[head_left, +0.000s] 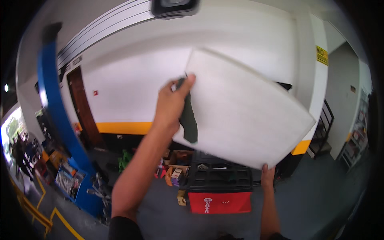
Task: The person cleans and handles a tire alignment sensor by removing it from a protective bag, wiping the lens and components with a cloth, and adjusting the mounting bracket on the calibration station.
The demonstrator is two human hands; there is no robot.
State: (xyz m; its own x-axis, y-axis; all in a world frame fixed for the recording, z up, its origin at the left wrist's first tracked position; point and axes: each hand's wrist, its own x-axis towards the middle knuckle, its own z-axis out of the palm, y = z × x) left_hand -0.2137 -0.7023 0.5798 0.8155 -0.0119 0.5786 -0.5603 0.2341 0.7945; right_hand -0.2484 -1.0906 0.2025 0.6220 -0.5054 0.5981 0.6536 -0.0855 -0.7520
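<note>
A large white rectangular panel (244, 108) is held up tilted in front of me, its lower right corner pointing right. My left hand (172, 100) is closed at the panel's left edge, the thumb pressed on its face. A dark green flat piece (189, 120), perhaps cloth, hangs down from the same grip along that edge. At the panel's bottom edge, my right hand (268, 176) grips from below with the thumb on the near face; its other fingers are hidden behind the panel.
Below the panel stands a red tool cart (220, 202) with a black top. Small boxes (177, 174) lie to its left. A blue lift post (66, 108) rises at left, with a blue bin (72, 186) at its base. Metal stairs (321, 132) are at right.
</note>
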